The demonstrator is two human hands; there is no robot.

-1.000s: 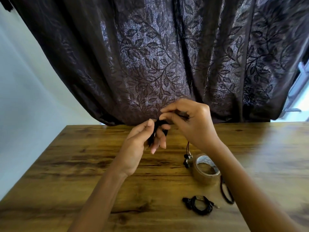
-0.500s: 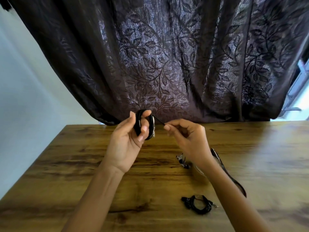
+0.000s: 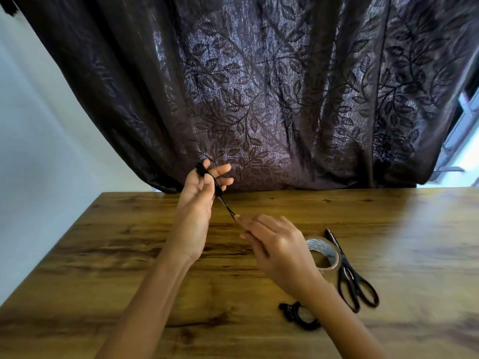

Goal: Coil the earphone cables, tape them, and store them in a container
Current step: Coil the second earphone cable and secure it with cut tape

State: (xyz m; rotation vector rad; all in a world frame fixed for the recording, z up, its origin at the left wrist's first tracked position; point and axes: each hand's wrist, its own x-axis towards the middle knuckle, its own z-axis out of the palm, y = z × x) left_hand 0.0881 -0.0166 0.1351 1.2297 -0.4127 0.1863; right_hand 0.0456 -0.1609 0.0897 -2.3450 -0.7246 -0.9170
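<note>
— Where's the earphone cable (image 3: 207, 174) at the moment?

— Up in the air, off the table (image 3: 129, 255). Most of it is looped in a dark bundle round the fingers of the left hand (image 3: 197, 200), which is raised in front of the leaf-patterned curtain (image 3: 259, 99).

— Is that hand clenched?

— No, its fingers are stretched out and spread, with the loops wrapped across them. I can't tell from here whether the thumb pins the bundle.

— And the other hand?

— The right hand (image 3: 277, 252) sits lower and nearer, just above the tabletop. Its fingertips pinch the free strand, which runs taut on a slant from the bundle down to them.

— What's lying on the wood?

— A roll of brown packing tape (image 3: 324, 255) stands just behind the right wrist. Black-handled scissors (image 3: 355, 278) lie just to its right, blades closed and pointing away. Nearer the edge, a second coiled earphone (image 3: 295, 313) rests on the table, partly hidden by the right forearm.
</note>
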